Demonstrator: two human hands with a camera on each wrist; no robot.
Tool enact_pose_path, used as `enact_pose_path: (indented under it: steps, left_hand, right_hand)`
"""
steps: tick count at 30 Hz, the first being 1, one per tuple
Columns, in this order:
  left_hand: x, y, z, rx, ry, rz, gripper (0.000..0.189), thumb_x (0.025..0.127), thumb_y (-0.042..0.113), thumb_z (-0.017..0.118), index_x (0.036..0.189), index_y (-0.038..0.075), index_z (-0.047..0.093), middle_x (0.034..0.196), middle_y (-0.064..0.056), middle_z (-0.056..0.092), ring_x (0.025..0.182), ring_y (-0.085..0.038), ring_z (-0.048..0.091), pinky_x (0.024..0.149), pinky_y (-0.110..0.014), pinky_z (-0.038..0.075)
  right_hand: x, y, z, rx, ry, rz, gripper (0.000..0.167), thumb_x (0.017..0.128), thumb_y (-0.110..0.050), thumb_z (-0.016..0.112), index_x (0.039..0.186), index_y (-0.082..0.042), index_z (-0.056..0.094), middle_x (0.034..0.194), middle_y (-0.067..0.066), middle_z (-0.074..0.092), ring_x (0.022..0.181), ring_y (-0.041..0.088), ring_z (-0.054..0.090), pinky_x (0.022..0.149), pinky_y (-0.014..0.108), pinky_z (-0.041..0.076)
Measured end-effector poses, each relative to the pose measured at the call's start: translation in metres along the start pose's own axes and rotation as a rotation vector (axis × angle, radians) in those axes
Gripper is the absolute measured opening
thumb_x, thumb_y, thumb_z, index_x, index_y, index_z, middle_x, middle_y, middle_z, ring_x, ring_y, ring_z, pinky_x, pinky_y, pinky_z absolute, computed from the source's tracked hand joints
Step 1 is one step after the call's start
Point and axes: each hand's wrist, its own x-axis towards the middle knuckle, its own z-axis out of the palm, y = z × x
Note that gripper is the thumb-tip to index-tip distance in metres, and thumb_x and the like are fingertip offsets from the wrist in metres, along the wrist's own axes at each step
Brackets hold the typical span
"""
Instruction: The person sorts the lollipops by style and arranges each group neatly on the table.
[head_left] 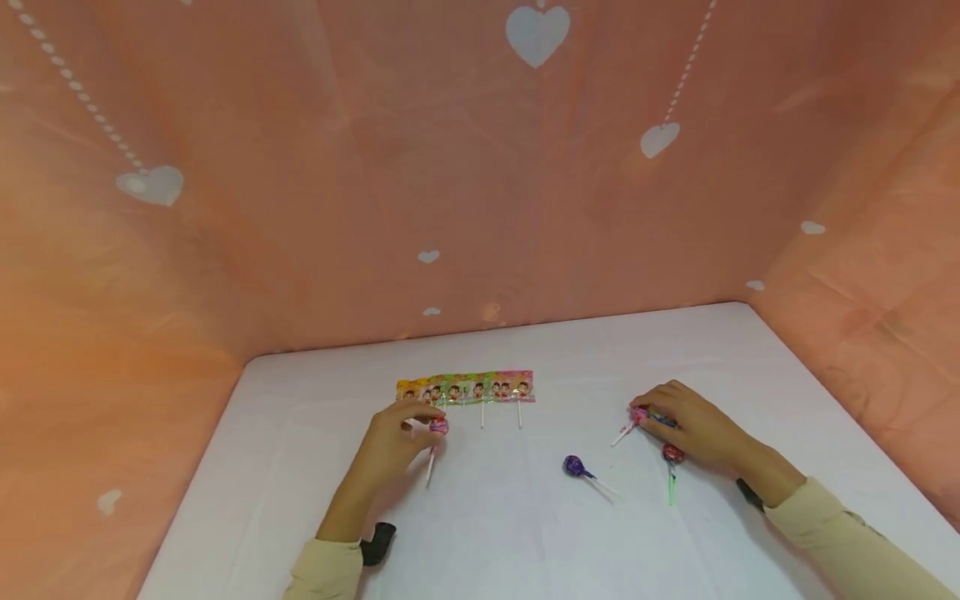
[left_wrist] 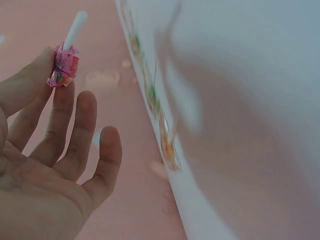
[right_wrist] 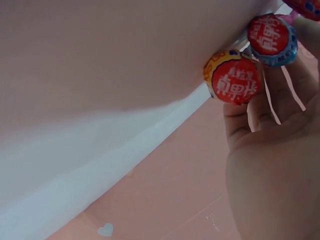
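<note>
Thumb and fingertips of my left hand (head_left: 395, 437) pinch a pink-wrapped lollipop (left_wrist: 65, 65) by its candy end. In the head view its white stick points down toward the near side; the other fingers are spread in the left wrist view. My right hand (head_left: 693, 425) holds another pink lollipop (head_left: 637, 415) at its fingertips, white stick pointing to the near left. A blue-wrapped lollipop (right_wrist: 272, 41) lies against the right fingers, partly hidden. Just below that hand is a red and yellow lollipop (right_wrist: 234, 77) with a green stick. Between the hands lies a purple lollipop (head_left: 573, 466).
A row of flat, colourful wrapped lollipops (head_left: 465, 389) lies beyond the left hand, several white sticks toward the near side. Everything rests on a white table (head_left: 480, 533). Peach cloth (head_left: 450, 167) with white hearts hangs behind and at both sides.
</note>
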Motion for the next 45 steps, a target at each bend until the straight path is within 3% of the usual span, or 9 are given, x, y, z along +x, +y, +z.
enact_pose_path:
  steps: [7,12,24,33,45]
  left_hand:
    - [-0.009,-0.021,-0.03,0.005,0.022,-0.029,0.025,0.083,0.01,0.078,0.108,0.009,0.075,0.105,-0.005,0.073,0.099,-0.023,0.067,0.087,-0.033,0.053]
    - [-0.017,-0.034,-0.04,0.023,0.024,-0.074,0.021,0.084,0.01,0.078,0.105,0.009,0.075,0.099,-0.009,0.073,0.091,-0.022,0.068,0.078,-0.031,0.054]
    - [-0.016,-0.046,-0.032,0.119,0.046,-0.117,0.017,0.083,0.007,0.077,0.1,0.008,0.075,0.093,-0.006,0.071,0.09,-0.02,0.065,0.085,-0.036,0.05]
    - [-0.022,-0.049,-0.037,0.169,-0.01,-0.101,0.022,0.085,0.009,0.076,0.106,0.007,0.074,0.101,-0.006,0.072,0.096,-0.023,0.067,0.089,-0.039,0.053]
    - [-0.023,-0.053,-0.04,0.179,-0.004,-0.031,0.019,0.084,0.006,0.076,0.103,0.004,0.075,0.095,-0.007,0.073,0.088,-0.022,0.07,0.082,-0.035,0.055]
  right_hand:
    - [0.001,-0.002,-0.001,0.004,-0.01,0.013,0.03,0.096,-0.031,0.065,0.124,-0.021,0.066,0.122,-0.001,0.064,0.118,0.022,0.056,0.102,0.052,0.047]
    - [0.001,-0.003,-0.001,0.011,-0.024,0.03,0.031,0.096,-0.03,0.066,0.126,-0.021,0.065,0.123,-0.001,0.064,0.119,0.024,0.057,0.103,0.053,0.046]
    - [-0.001,0.001,-0.001,0.022,-0.019,0.052,0.033,0.096,-0.03,0.066,0.128,-0.026,0.064,0.124,-0.004,0.065,0.12,0.022,0.058,0.102,0.052,0.047]
    - [0.0,-0.002,0.0,0.037,-0.03,0.06,0.036,0.096,-0.037,0.065,0.129,-0.022,0.063,0.128,0.0,0.063,0.124,0.025,0.056,0.105,0.054,0.045]
    - [-0.001,-0.003,0.001,0.065,-0.041,0.1,0.035,0.095,-0.045,0.063,0.126,-0.028,0.064,0.122,-0.003,0.064,0.119,0.025,0.058,0.103,0.056,0.046]
